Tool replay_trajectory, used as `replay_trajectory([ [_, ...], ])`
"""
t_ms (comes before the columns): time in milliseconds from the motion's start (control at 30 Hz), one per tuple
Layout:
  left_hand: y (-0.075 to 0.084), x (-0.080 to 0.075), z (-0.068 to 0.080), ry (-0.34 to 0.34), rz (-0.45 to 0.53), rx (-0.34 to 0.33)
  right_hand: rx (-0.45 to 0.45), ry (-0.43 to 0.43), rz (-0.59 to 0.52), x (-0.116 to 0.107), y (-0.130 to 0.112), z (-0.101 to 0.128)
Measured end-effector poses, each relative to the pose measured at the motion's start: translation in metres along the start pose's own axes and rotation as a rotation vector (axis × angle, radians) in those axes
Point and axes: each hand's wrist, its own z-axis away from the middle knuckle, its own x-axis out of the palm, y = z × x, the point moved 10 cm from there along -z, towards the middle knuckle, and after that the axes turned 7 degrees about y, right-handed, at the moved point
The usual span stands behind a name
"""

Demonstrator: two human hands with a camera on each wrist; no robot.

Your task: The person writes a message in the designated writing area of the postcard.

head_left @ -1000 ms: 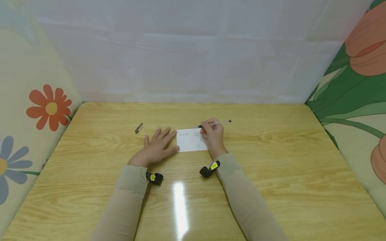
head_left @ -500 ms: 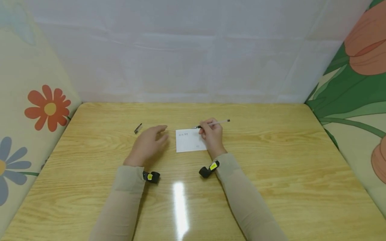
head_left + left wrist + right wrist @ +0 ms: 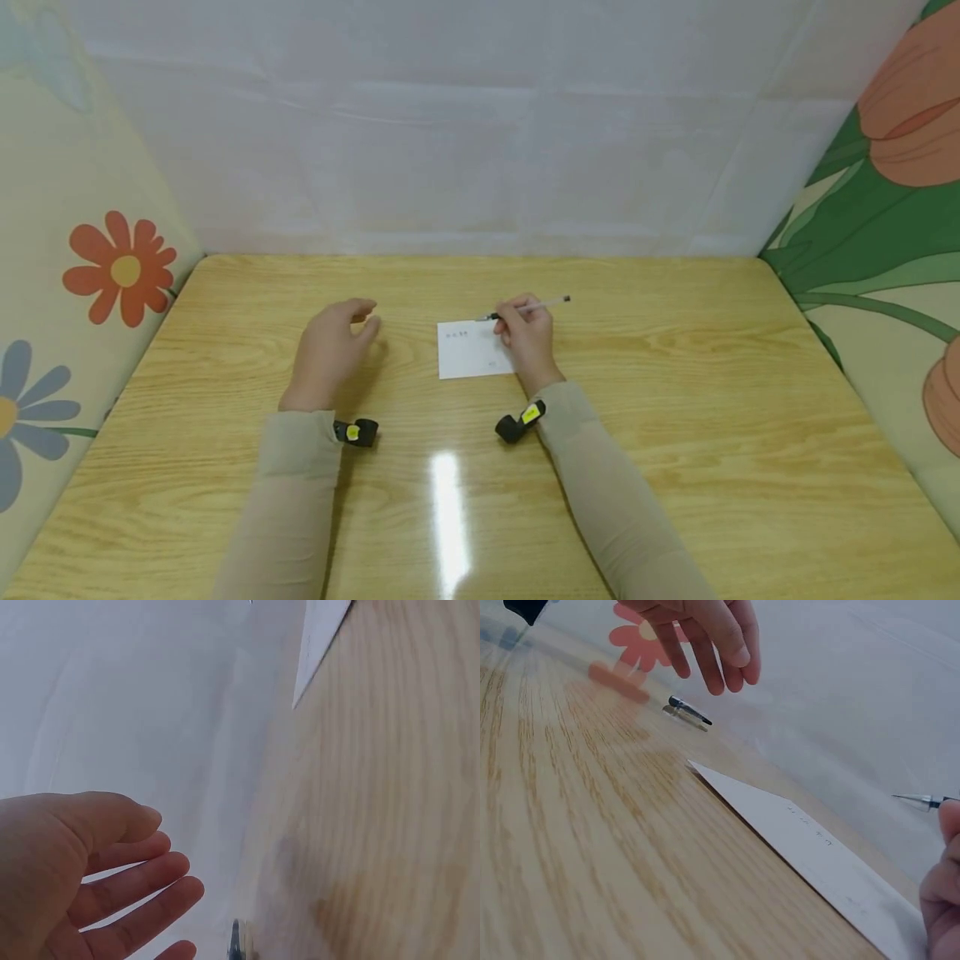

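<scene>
My right hand [image 3: 531, 337] pinches a pen [image 3: 547, 303] with a clear barrel. Its bare tip sits over the far edge of a small white card [image 3: 468, 357] bearing a short line of handwriting. In the right wrist view the tip shows lifted off the card. My left hand [image 3: 328, 350] hovers over the table to the left of the card, fingers loosely bent and holding nothing. Below it lies a pen cap [image 3: 689, 711], seen in the right wrist view and at the bottom of the left wrist view; the hand hides it in the head view.
The wood-grain table [image 3: 675, 400] reaches a white cloth backdrop [image 3: 480, 150] at its far edge. Flower-patterned panels [image 3: 123, 271] stand along both sides. Each wrist wears a black camera [image 3: 363, 432]. Glare streaks the table's near middle.
My left hand has risen off the card's left edge and moved left to above the pen cap, its spread fingers drawing together. My right hand and the pen have hardly moved.
</scene>
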Motion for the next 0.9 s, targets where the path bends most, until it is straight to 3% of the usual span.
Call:
replay_trajectory([
  [333, -0.022, -0.023, -0.001, 0.159, -0.049, -0.06, 0.005, 0.009, -0.003, 0.0, 0.0, 0.0],
  [667, -0.054, -0.024, 0.004, 0.166, -0.002, -0.247, -0.01, 0.006, 0.019, 0.001, 0.0, 0.0],
  [900, -0.06, -0.022, 0.005, 0.159, 0.021, -0.278, -0.007, -0.038, 0.029, 0.003, -0.001, 0.001],
])
